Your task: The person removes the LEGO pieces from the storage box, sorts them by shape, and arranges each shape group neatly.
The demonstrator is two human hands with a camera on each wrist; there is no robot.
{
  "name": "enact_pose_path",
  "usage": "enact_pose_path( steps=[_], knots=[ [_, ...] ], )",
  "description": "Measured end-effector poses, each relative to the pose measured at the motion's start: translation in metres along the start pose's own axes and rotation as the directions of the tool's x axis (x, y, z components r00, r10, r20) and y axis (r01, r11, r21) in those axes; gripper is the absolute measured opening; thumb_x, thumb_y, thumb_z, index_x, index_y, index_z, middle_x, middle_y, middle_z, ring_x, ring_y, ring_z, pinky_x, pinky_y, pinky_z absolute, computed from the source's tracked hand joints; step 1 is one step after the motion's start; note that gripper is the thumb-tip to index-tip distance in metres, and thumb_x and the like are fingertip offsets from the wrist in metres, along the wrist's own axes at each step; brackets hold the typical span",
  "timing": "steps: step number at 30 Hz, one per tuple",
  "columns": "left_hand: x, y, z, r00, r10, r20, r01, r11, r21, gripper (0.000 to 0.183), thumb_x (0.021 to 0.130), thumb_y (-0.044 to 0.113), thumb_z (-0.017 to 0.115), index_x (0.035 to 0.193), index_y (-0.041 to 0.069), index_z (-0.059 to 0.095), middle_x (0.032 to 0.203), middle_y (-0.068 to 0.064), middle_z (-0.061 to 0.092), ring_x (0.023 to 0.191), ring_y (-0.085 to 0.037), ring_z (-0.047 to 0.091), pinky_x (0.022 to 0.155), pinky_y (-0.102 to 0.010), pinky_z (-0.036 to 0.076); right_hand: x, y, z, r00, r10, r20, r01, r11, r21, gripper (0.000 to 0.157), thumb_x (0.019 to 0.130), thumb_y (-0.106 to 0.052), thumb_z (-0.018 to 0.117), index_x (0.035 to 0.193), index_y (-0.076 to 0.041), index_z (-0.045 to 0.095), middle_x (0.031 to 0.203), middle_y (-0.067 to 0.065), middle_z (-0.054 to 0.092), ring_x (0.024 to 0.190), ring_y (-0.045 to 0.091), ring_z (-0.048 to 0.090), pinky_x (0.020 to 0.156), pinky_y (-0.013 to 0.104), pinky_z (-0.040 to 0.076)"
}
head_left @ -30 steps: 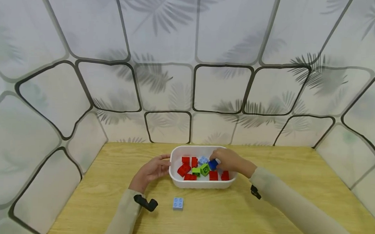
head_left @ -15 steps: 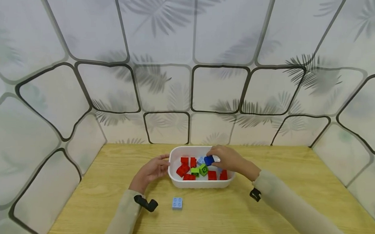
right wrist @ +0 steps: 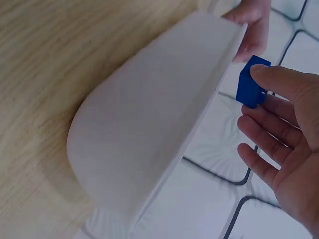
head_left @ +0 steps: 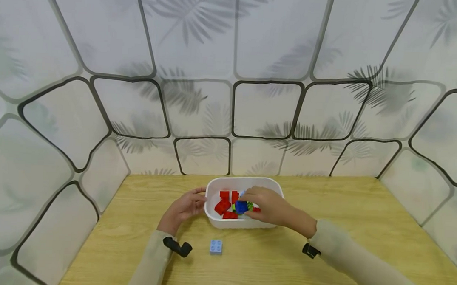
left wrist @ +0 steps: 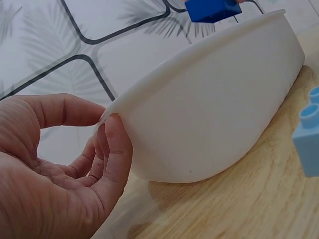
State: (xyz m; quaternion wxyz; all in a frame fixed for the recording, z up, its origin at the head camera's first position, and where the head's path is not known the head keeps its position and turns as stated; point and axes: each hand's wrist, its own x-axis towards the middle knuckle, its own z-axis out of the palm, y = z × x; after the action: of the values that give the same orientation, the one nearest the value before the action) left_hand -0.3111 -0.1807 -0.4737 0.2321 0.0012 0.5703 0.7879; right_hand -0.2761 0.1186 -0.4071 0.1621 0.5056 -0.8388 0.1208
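Pinching a blue block in the right hand: thumb on one face, fingertips on the opposite side, rest of the fingers spread and touching nothing. Block is up over the white tub, above the rim in both wrist views, not touching it. Looks like hard plastic: light, stiff, won't give under a squeeze, not fragile. Smooth faces could slip or twist in a two-point pinch, so I'd take it across two flat opposite sides, pads square. Studs show on the finger side; they'd add some bite but make a less even seat.

Left hand is on the tub's left end, pinching the rim at the lip. Tub reads as thin plastic, light, maybe a little flexy at the wall; likely slides if knocked. The lip is the right place to hold it.

Inside: red blocks mostly on the left, green blocks mid-tub, partly hidden by the blue one and the right hand. Can't count the far-right contents, hand blocks them.

Outside: one light blue block, studs up, on the wooden table near side of the tub. Easy side grab. Leaf-print cloth behind.
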Motion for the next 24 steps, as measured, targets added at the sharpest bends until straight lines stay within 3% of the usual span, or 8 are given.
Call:
enact_pose_path(
  steps=[5,10,18,24],
  knots=[
    [0.003,0.001,-0.004,1.000,-0.009,-0.001,0.009,1.000,0.013,0.056,0.102,-0.001,0.049,0.154,-0.002,0.027,0.106,0.000,0.065,0.086,-0.007,0.062,0.079,-0.022,0.055,0.001,-0.019,0.007,0.997,-0.070,-0.035,0.069,0.997,-0.032,0.034,0.084,-0.027,0.085,0.111,-0.009,0.075,0.107,0.003,0.073,0.100,0.017,0.067,0.089,0.033,0.057],
    [0.006,0.002,-0.008,1.000,-0.003,0.005,0.003,1.000,0.013,0.054,0.103,-0.002,0.047,0.154,-0.001,0.027,0.104,0.000,0.065,0.082,-0.006,0.063,0.077,-0.022,0.056,0.000,-0.035,0.011,0.996,-0.088,-0.033,0.088,0.996,-0.011,0.035,0.084,-0.026,0.084,0.113,-0.010,0.074,0.107,0.001,0.073,0.101,0.015,0.068,0.090,0.030,0.058],
    [0.005,0.004,-0.008,1.000,-0.003,0.009,0.003,1.000,0.006,0.054,0.103,-0.002,0.047,0.153,-0.001,0.027,0.104,0.000,0.068,0.081,-0.006,0.066,0.075,-0.022,0.057,-0.009,-0.054,0.022,0.994,-0.071,0.079,0.066,0.996,0.061,0.034,0.090,-0.027,0.079,0.119,-0.011,0.073,0.113,0.000,0.073,0.105,0.013,0.068,0.094,0.027,0.057],
    [0.006,0.001,-0.009,1.000,0.000,0.014,0.000,1.000,0.003,0.054,0.103,-0.002,0.047,0.153,-0.002,0.027,0.107,-0.001,0.066,0.081,-0.006,0.065,0.076,-0.022,0.057,-0.013,-0.057,0.038,0.989,-0.074,0.127,0.069,0.997,0.045,0.036,0.092,-0.030,0.076,0.121,-0.010,0.071,0.117,0.001,0.072,0.111,0.014,0.067,0.097,0.029,0.055]
  ],
)
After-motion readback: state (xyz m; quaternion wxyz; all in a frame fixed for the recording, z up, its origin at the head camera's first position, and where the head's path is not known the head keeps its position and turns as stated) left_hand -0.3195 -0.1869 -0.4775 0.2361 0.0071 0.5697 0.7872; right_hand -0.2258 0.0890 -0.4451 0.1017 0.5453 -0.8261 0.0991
